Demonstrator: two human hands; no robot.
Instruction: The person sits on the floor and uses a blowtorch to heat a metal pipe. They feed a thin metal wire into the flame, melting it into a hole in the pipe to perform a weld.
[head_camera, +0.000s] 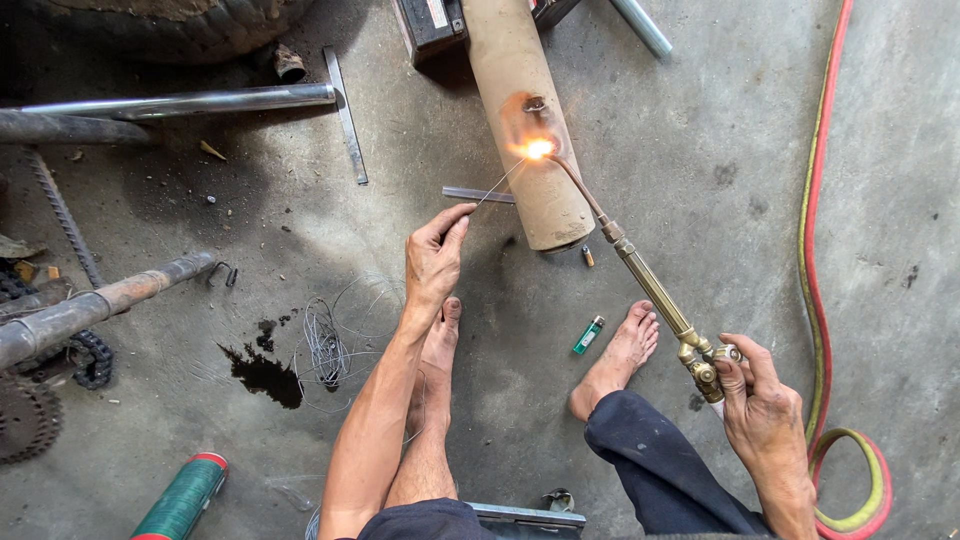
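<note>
A tan metal cylinder (522, 110) lies on the concrete floor ahead of me. My right hand (762, 405) grips a brass gas torch (655, 292), its bent tip touching a bright flame spot (539, 149) on the cylinder's side. My left hand (436, 255) pinches a thin filler wire (500, 183) that runs up to the glowing spot. My bare feet rest on the floor below the cylinder.
Red and green-yellow hoses (816, 250) loop down the right side. A green lighter (588, 335) lies by my right foot, a coil of wire (327, 350) and a dark stain (265, 375) to the left. Pipes (190, 100), a chain (92, 355) and a green canister (185, 497) sit left.
</note>
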